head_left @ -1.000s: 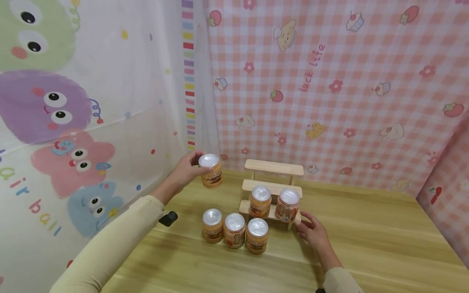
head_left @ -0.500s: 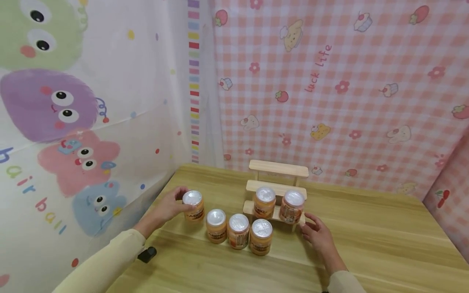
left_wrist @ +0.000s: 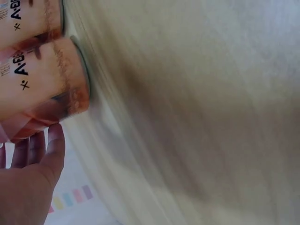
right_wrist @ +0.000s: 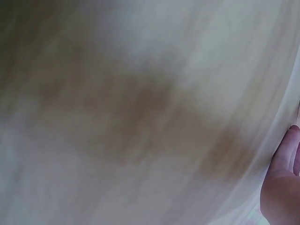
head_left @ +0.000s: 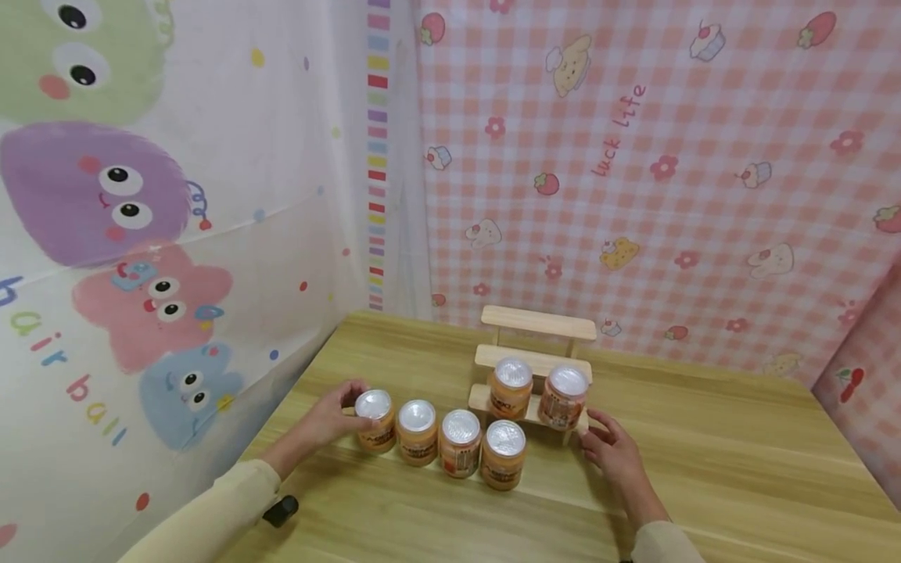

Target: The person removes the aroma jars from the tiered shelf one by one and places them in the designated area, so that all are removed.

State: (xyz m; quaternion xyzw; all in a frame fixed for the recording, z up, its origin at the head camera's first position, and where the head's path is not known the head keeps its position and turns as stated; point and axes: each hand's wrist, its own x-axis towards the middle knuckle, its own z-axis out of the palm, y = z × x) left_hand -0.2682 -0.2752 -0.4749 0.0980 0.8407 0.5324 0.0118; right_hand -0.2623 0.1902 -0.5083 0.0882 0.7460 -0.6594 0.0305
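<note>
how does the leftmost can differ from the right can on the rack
The left hand grips the leftmost can; the right can is unheld. The leftmost can ends the front row; the right can stands on the lowest step of the rack. Both look orange with silvery tops.

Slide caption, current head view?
Left hand holds the leftmost can of four in a row on a table; right hand at a wooden stand bearing two more cans.
</note>
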